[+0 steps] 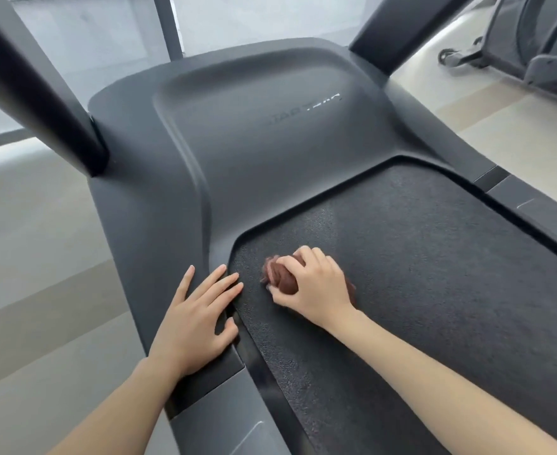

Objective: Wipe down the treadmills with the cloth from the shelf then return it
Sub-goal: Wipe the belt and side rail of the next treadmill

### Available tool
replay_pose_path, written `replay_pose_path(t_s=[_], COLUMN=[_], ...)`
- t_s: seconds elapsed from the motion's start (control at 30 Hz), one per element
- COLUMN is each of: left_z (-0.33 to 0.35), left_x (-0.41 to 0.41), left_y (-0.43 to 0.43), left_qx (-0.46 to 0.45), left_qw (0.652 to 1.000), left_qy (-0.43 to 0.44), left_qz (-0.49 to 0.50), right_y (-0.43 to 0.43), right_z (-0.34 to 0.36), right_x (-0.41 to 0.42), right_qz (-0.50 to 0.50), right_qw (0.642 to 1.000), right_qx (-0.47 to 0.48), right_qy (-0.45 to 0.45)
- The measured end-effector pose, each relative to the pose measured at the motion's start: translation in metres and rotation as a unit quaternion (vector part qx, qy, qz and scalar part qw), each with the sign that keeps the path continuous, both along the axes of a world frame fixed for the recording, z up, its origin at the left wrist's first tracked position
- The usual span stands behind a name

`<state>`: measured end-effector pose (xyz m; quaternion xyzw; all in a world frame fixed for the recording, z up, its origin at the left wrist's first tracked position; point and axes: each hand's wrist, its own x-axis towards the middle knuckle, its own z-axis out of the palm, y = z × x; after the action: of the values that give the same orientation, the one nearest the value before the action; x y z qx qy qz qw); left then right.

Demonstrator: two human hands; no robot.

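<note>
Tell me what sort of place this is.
Most likely a gym. A treadmill with a textured belt fills the view, and part of a second exercise machine stands on the pale floor at upper right.

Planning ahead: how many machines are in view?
2. One treadmill in front, the right hand gripping the cloth on its belt; a second machine at the upper right, cropped. More may be out of frame.

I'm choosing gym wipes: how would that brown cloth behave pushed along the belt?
Likely floppy: the cloth sits bunched under the right hand. Probably light, since one hand grips it. It may drag on the grainy belt.
</note>
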<state>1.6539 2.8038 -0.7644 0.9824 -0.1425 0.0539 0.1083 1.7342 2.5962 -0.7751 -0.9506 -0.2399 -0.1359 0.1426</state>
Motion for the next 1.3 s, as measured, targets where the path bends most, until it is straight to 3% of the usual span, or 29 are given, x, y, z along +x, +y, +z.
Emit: replay_pose_path(t_s=[0.1,0.27,0.37,0.43,0.63,0.9,1.03,1.3], left_z=[-0.002,-0.003,-0.004,-0.004,-0.004,-0.009,-0.007,-0.008], left_x=[0.000,0.000,0.000,0.000,0.000,0.000,0.001,0.000], left_y=[0.001,0.002,0.001,0.002,0.002,0.003,0.002,0.003], left_qx=[-0.004,-0.005,-0.003,-0.002,0.009,-0.008,-0.006,0.015], left_qw=[1.000,1.000,1.000,1.000,1.000,1.000,1.000,1.000], left_qy=[0.002,0.005,0.009,0.010,-0.006,-0.017,-0.019,-0.013], left_qz=[0.001,0.002,0.004,0.001,0.001,-0.001,0.000,-0.004], right_y=[-0.056,-0.065,-0.040,-0.021,0.021,-0.027,-0.033,-0.014], right_z=[-0.001,0.001,0.000,0.001,0.002,-0.007,-0.003,0.000], right_x=[0.007,0.105,0.132,0.117,-0.018,-0.179,-0.153,-0.037], right_qz=[-0.018,-0.253,-0.342,-0.329,-0.155,-0.072,-0.059,-0.163], right_qw=[1.000,0.967,0.938,0.943,0.988,0.995,0.997,0.987], right_qx=[0.008,0.013,0.024,0.019,0.022,0.063,0.039,0.000], right_qy=[-0.018,0.019,0.042,0.047,0.019,-0.004,-0.017,-0.002])
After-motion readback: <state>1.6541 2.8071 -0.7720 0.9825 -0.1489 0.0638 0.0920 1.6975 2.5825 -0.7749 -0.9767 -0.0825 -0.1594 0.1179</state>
